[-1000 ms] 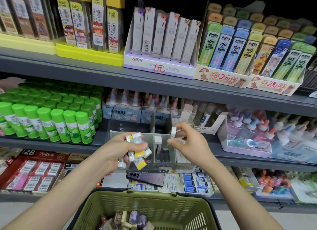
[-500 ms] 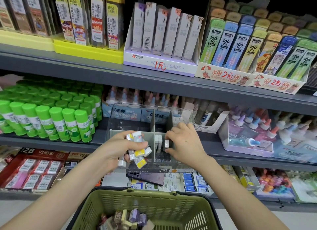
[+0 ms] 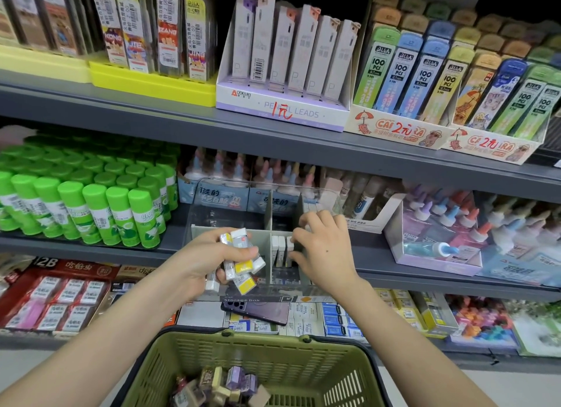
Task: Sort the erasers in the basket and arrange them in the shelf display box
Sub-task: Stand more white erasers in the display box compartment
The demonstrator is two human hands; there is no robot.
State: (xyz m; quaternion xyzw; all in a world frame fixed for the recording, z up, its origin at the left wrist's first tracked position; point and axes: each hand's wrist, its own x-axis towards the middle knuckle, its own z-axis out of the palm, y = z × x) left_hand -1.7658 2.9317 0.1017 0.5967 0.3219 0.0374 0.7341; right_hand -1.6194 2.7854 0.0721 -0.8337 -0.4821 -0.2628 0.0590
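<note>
Head view: we saw one shelf bay and both hands.
Left hand: gripped a handful of erasers with white and yellow sleeves, at the display box front-left corner.
Right hand: fingers curled inside the box's front middle compartment, pinching the rightmost eraser of an upright row.
Basket: below both hands, with loose erasers on its floor.

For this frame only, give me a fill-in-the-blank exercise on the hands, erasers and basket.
The left hand grips a bunch of erasers wrapped in white and ____.
The right hand reaches into the display box, where white erasers stand ____.
The basket below is ____.
Missing words: yellow; upright; green.
</note>
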